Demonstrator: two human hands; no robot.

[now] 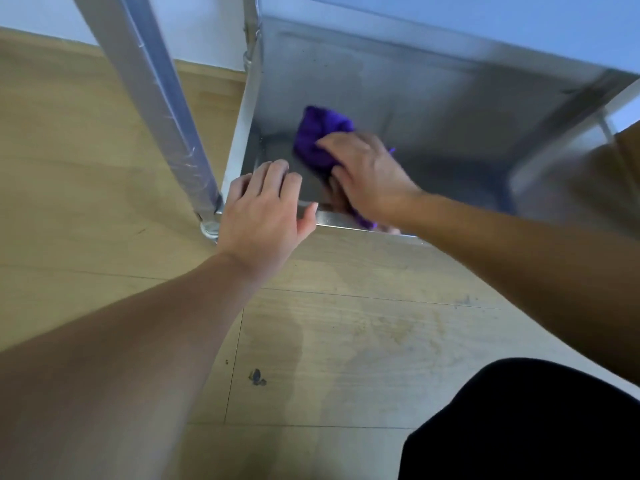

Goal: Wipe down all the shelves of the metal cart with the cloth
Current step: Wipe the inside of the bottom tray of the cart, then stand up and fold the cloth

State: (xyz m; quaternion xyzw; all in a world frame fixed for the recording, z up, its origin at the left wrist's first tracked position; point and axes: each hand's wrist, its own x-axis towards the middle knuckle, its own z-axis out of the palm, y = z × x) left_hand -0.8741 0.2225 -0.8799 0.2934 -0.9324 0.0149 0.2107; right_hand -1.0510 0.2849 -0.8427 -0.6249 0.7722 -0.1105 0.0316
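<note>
The metal cart's lowest shelf (pixel 433 109) is a shiny steel tray just above the floor. A purple cloth (pixel 320 133) lies bunched on its near left part. My right hand (pixel 363 171) lies on top of the cloth, fingers spread over it and pressing it onto the shelf; the hand looks blurred. My left hand (pixel 266 209) rests on the shelf's near left corner, fingers curled over the raised rim by the corner post.
A slanted metal cart post (pixel 156 98) wrapped in film rises at the left, ending at a caster (pixel 209 230). An upper shelf edge (pixel 561 133) crosses at the right. Wooden floor (pixel 329 323) lies below, with my dark-clothed knee (pixel 519 420) bottom right.
</note>
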